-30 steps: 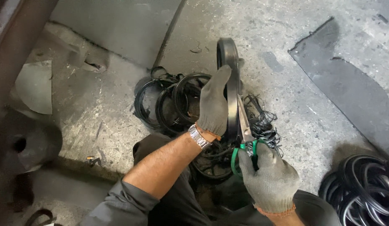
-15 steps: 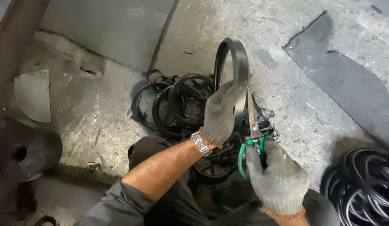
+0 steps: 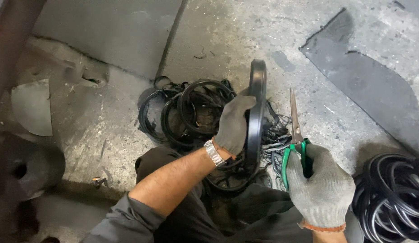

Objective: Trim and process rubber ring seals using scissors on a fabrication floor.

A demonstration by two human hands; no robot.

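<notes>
My left hand (image 3: pixel 233 126), in a grey glove with a metal watch at the wrist, grips a black rubber ring (image 3: pixel 256 103) and holds it upright, edge-on to the camera. My right hand (image 3: pixel 322 189), also gloved, holds green-handled scissors (image 3: pixel 296 130) with the blades pointing away, just right of the ring and apart from it. Behind and under the ring lies a heap of black rubber rings and thin trimmings (image 3: pixel 191 112) on the concrete floor.
A second pile of black rings (image 3: pixel 394 198) sits at the lower right. A dark patch (image 3: pixel 367 85) marks the floor at upper right. A curved grey scrap (image 3: pixel 33 108) and a dark round metal part (image 3: pixel 24 171) lie at the left.
The ring has turned from showing its opening to edge-on. The scissors have come away from the ring and now sit to its right with the blades clear.
</notes>
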